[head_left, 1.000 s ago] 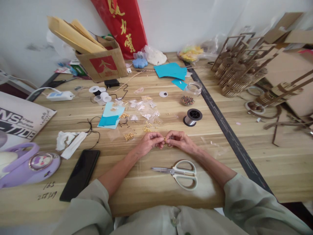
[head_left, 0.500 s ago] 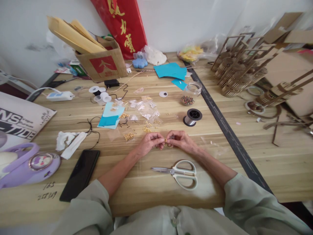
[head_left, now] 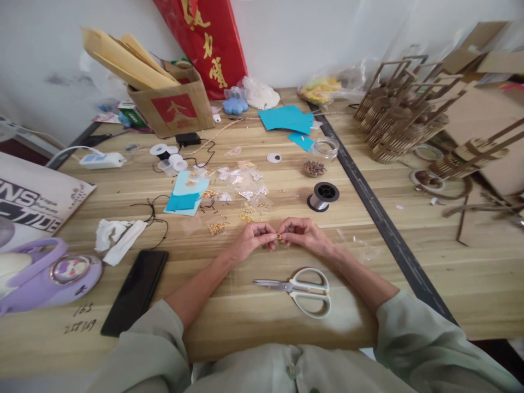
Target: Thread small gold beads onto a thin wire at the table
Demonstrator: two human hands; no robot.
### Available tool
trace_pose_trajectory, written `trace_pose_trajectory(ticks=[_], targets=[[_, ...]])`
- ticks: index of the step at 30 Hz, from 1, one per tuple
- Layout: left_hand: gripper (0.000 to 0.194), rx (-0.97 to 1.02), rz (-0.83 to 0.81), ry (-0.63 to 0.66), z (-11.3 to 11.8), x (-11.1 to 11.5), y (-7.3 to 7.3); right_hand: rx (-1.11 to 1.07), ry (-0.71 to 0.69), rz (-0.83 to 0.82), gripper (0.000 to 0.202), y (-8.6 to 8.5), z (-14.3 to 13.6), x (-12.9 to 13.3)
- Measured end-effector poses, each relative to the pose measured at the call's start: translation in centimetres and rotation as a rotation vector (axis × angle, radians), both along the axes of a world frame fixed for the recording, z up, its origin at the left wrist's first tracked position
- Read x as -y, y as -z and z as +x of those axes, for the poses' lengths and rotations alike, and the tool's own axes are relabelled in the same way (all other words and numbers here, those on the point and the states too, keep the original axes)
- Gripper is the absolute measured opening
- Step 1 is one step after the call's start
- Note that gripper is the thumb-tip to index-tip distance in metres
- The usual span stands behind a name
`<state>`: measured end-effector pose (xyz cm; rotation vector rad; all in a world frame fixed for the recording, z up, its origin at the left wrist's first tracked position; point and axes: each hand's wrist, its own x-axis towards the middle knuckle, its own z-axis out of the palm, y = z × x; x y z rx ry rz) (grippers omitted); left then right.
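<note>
Thumb and fingers of my left hand [head_left: 257, 239] pinch the left side of a small gold ring-like piece [head_left: 279, 236]. From the right, my right hand [head_left: 302, 234] pinches the same piece, so the fingertips of both hands nearly meet. Some fine gold bits hang just under the fingers, too small to make out. Just beyond my left hand lie piles of gold beads [head_left: 246, 212] and a heap of gold pieces on clear plastic [head_left: 216, 228]. White-handled scissors [head_left: 310, 293] lie below my hands, blades pointing left.
A spool of wire [head_left: 323, 196] stands right of my hands, with a jar of beads [head_left: 314, 168] behind it. A black phone [head_left: 134, 292] lies at the left. Small clear bags [head_left: 245, 180] are spread mid-table. Wooden baskets [head_left: 393, 125] stand at the back right.
The gold piece appears slightly turned between my fingertips. Both hands stay in nearly the same place, still pinching it.
</note>
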<state>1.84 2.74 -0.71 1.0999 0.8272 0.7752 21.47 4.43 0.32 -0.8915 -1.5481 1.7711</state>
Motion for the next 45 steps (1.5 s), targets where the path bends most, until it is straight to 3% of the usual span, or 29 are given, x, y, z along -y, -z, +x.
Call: trace_pose_trajectory(ticks=[15, 22, 32, 45], targets=[[0.025, 0.028, -0.018, -0.038, 0.1, -0.1, 0.2, 0.17, 0.051, 0.226, 0.023, 0.5, -0.3, 0.4], [0.024, 0.066, -0.037, -0.077, 0.1, 0.0, -0.1, 0.145, 0.133, 0.184, 0.022, 1.1, -0.6, 0.7], [0.021, 0.062, -0.022, -0.072, 0.1, -0.2, 0.5, 0.193, 0.26, 0.41, 0.019, 1.6, -0.8, 1.0], [0.019, 0.111, -0.049, -0.141, 0.4, -0.1, 0.3, 0.152, 0.351, 0.348, 0.016, 0.8, -0.9, 1.4]])
